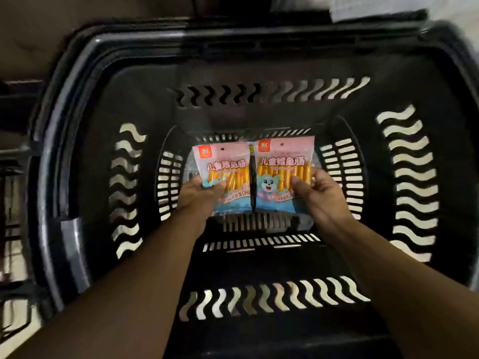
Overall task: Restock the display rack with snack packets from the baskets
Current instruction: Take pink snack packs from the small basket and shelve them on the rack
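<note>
I look straight down into a deep black plastic basket with wavy slots in its walls. Two pink-and-blue snack packets with orange sausage sticks lie side by side near its bottom. My left hand pinches the left packet at its lower left, thumb on its face. My right hand pinches the right packet at its right edge. Both forearms reach down from the near rim. The display rack is out of sight.
The basket fills most of the view, and its rim runs all round my arms. A dark shelf or rack frame shows at the far left. Pale floor shows at the lower left.
</note>
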Demonstrator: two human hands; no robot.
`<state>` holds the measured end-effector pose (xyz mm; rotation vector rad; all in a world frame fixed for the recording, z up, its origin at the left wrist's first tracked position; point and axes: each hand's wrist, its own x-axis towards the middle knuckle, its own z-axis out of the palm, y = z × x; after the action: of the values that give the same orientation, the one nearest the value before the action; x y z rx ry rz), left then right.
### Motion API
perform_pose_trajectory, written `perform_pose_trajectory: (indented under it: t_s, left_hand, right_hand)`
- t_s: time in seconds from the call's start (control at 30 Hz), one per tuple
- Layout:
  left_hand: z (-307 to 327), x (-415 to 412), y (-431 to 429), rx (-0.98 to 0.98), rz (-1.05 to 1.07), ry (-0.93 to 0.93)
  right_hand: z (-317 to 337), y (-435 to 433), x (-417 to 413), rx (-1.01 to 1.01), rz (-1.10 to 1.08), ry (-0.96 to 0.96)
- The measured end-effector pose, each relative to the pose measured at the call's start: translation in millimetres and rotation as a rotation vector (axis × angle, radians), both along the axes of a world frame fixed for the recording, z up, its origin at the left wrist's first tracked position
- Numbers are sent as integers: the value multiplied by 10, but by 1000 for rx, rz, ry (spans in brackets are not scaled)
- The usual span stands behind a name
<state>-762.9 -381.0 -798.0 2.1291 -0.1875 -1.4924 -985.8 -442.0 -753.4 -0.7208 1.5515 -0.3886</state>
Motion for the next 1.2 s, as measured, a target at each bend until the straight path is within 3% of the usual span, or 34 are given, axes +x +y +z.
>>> perform_pose_trajectory:
  t_s: [0.13, 0.43, 0.67, 0.77, 0.83, 0.9, 1.03, 1.2]
  left_hand:
    - [-430, -37, -98, 54, -52, -95]
    - [-903, -44, -30, 30, -21, -122]
    - [-849, 46, -15, 15, -204, -294]
    - [-710, 76, -12, 89, -382, -352]
    - [-475, 82, -50, 126, -538, -405]
    - [-110, 81, -87, 159, -746, -490]
    - [797, 127, -103, 187, -1015, -620]
    - [2334, 166, 24, 143, -1116, -731]
  right_hand:
    - [-461, -87, 22, 63, 18, 19]
    - [-982, -113, 73, 76, -3, 55]
    - [-1033, -76, 57, 10, 293, 223]
    - [-848, -97, 79, 12, 730, 468]
    - [-655, -90, 121, -63, 989, 688]
    - [-339, -71, 190, -108, 1088, 783]
    - [533, 23, 300, -141, 1146, 820]
    - [1975, 212, 379, -269, 1146, 846]
